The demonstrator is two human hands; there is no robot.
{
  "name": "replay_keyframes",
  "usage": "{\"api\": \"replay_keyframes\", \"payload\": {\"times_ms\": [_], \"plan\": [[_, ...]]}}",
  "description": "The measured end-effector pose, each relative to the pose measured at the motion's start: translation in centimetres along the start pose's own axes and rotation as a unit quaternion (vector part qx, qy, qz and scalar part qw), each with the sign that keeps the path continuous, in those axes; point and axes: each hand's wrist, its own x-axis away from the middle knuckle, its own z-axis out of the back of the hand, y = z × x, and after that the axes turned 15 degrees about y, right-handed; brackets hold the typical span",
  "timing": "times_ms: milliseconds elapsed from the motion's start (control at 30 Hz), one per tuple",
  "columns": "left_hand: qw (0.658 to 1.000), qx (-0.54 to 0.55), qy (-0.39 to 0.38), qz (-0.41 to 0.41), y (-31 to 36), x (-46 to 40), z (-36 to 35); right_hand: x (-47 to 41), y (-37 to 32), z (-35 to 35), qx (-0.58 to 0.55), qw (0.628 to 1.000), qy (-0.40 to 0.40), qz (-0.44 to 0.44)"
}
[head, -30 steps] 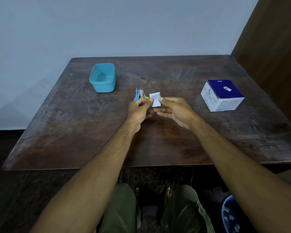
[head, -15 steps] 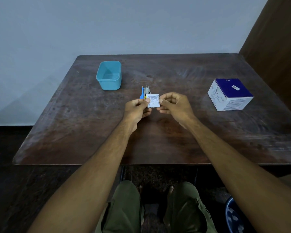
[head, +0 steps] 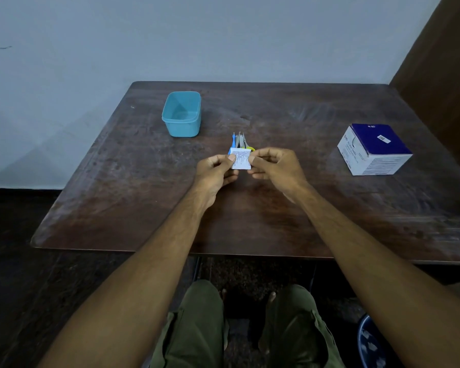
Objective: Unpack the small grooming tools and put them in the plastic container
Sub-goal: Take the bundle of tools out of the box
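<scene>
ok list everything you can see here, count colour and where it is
plastic container: 1, light blue, far left of the table, open, looks empty
grooming tools: a small bunch, blue, grey and yellow, table centre, just beyond the packet
paper packet: 1, white with print, pinched between both hands
cardboard box: 1, white with dark blue top, right side of table
table: 1, dark brown wood
left hand: grip on the packet's left edge
right hand: grip on its right edge

- Dim, soft, bluish room light, with no hard shadows.
- Faint sheen on the dark brown wooden table [head: 276,213].
- Wide-angle bending at the edges; floor beneath falls nearly black.
</scene>
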Motion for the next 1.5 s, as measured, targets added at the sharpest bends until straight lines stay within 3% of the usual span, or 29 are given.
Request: {"api": "replay_keyframes", "payload": {"times_ms": [533, 967, 1500], "plan": [[1.000, 0.005, -0.023, -0.004, -0.07, -0.17, 0.27, -0.52, 0.34, 0.07, -0.074, 0.987, -0.059, -0.128], [1.000, 0.018, -0.019, -0.012, -0.13, -0.17, 0.30, -0.62, 0.77, -0.35, -0.022, 0.992, -0.057, -0.107], [0.999, 0.017, -0.027, -0.016, -0.05, 0.10, 0.46, -0.81, 0.46, -0.07, -0.080, 0.982, -0.065, -0.159]]}}
